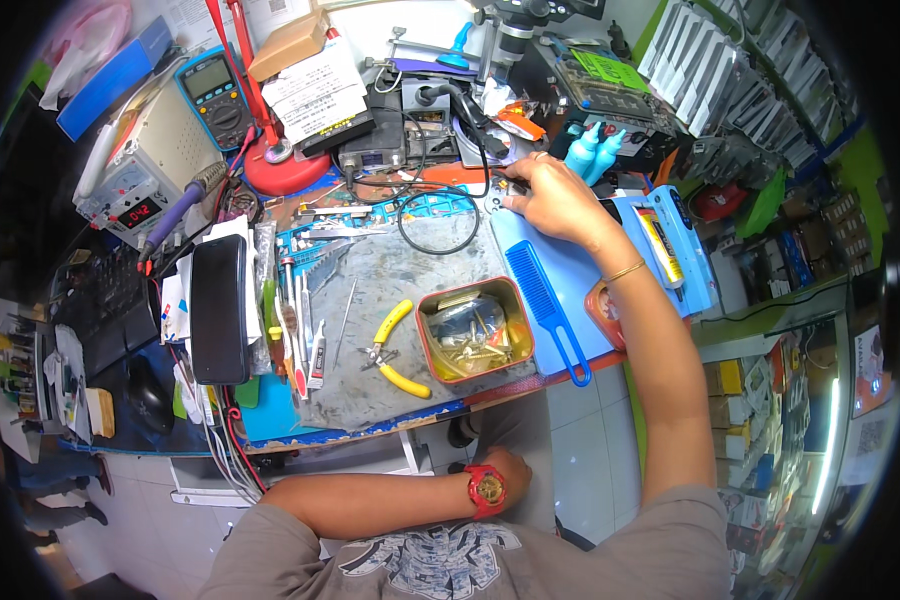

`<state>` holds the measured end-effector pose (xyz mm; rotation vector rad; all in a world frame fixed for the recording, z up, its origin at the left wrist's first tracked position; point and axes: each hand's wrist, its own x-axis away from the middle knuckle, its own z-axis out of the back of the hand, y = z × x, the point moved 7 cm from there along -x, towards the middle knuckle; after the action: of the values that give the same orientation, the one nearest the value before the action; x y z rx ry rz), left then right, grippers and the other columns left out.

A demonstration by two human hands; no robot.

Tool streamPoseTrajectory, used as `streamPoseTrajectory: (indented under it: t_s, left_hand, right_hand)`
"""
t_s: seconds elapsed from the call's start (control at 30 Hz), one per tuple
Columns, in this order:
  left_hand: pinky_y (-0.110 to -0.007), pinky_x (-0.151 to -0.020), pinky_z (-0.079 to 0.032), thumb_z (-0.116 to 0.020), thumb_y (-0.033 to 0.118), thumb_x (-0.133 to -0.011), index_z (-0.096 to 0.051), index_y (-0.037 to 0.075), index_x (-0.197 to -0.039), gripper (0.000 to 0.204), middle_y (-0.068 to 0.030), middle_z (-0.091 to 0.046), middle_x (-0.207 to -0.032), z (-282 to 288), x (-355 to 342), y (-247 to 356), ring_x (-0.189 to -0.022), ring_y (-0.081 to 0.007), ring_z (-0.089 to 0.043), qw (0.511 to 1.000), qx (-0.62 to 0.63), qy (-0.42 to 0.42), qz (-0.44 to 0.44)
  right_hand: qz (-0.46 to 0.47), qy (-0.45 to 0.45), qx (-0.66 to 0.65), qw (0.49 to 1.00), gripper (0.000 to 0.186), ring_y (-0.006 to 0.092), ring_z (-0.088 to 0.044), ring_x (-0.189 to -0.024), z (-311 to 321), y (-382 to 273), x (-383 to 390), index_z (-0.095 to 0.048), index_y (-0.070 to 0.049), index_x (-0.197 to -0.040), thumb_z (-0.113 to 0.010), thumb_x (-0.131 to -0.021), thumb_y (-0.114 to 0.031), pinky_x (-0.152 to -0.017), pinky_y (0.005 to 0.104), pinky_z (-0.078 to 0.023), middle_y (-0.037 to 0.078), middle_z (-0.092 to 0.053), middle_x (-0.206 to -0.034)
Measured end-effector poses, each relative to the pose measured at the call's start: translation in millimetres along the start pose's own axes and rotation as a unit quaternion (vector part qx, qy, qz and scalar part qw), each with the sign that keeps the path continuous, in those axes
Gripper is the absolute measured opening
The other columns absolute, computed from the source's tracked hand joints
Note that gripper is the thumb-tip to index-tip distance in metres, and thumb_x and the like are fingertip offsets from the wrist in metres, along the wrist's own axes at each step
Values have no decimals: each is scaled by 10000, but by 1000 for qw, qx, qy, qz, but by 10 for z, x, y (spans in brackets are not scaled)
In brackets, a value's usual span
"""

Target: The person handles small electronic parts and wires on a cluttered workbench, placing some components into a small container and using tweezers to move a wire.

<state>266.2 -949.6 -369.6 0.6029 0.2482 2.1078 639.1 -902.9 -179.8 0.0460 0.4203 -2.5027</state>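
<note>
My right hand (558, 200) reaches to the far right of the bench, its fingers closed around something small and dark that I cannot make out. Beneath that arm lies a blue mat or case (595, 265) with a blue comb (550, 305) on it. Left of the comb stands an open tin (420, 335) full of screws and small metal parts. Yellow-handled cutters (400, 378) lie left of the tin on a grey work mat (365, 270). My left hand (507, 478), below a red wristwatch, rests by my lap; its fingers are hidden.
A phone (218, 310) lies at the left beside tweezers and several thin tools. Behind stand a multimeter (215, 95), a power supply (130, 165) and a red lamp base (275, 165). A black cable (440, 250) loops over the mat. Blue bottles (582, 150) stand by my right hand.
</note>
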Motion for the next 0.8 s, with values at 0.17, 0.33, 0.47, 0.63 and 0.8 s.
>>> streamPoseTrajectory:
  t_s: [0.17, 0.33, 0.47, 0.63, 0.8]
  left_hand:
    - [-577, -886, -544, -705, 206, -849, -667, -7, -1254, 459, -208, -708, -1205, -60, -46, 1, -1074, -376, -706, 996, 34, -77, 8]
    - [-453, -719, -559, -635, 151, -866, -705, -1, -1093, 281, -171, -723, -1024, 33, 4, 12, -891, -315, -736, 1000, -6, -14, -15]
    - [-558, -889, -548, -788, 224, -796, -684, 19, -1270, 526, -188, -713, -1238, -44, -56, -29, -1111, -366, -705, 993, 55, -102, 28]
    - [-464, -725, -558, -642, 157, -862, -698, -12, -1106, 302, -188, -722, -1046, -77, -66, -20, -896, -320, -736, 998, 27, -58, -19]
    - [-521, -907, -554, -940, 220, -614, -745, 53, -1200, 640, -147, -734, -1234, -271, -216, -33, -1144, -330, -703, 989, 54, -131, 43]
  right_hand:
    - [-39, -7, 6, 999, 497, 372, -613, -1207, -10, -60, -47, -703, -11, -1218, -804, -843, -322, -1030, 457, -486, 227, -654, -1245]
    - [-36, -9, 20, 999, 480, 378, -655, -1147, -64, -152, -102, -713, 0, -1154, -824, -817, -323, -988, 470, -508, 232, -697, -1153]
    - [-69, -83, -65, 992, 478, 378, -670, -1128, -109, -154, -186, -714, -1, -1134, -837, -797, -316, -982, 460, -513, 235, -720, -1105]
    - [-47, -66, -37, 996, 530, 376, -665, -1158, -103, -72, -231, -710, 25, -1151, -852, -764, -307, -1028, 434, -498, 239, -722, -1149]
    - [-74, -86, -11, 993, 610, 379, -645, -1206, -128, -90, -286, -673, 56, -1221, -849, -764, -306, -1057, 420, -485, 246, -704, -1202]
